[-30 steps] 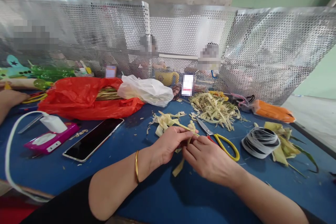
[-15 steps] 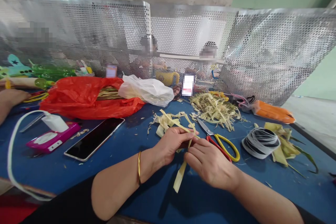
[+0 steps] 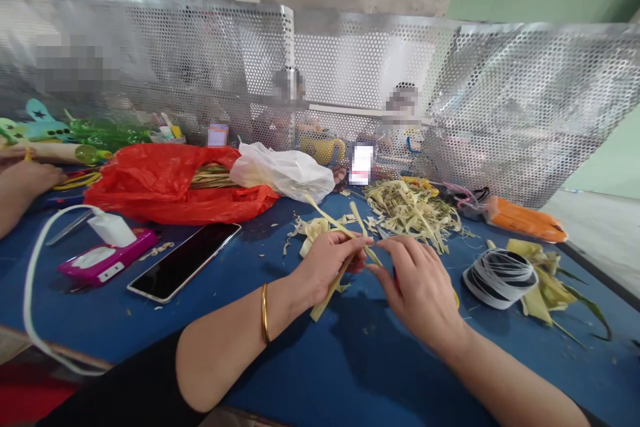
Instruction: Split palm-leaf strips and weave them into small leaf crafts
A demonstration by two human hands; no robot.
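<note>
At the lower centre of the frame, above a blue table (image 3: 300,380), the left hand (image 3: 330,263) pinches pale, crossed leaf strips (image 3: 326,301) between thumb and fingers. The right hand (image 3: 423,290) holds its thumb and forefinger apart around the strips' right end; whether they grip it, I cannot tell. A black-screened phone (image 3: 185,263) lies left of centre, a spool of white cord (image 3: 500,278) at right. Farther back, leaf scraps (image 3: 413,210) heap right of centre and a red bag (image 3: 150,187) spreads at left, before a perforated metal screen (image 3: 350,67).
</note>
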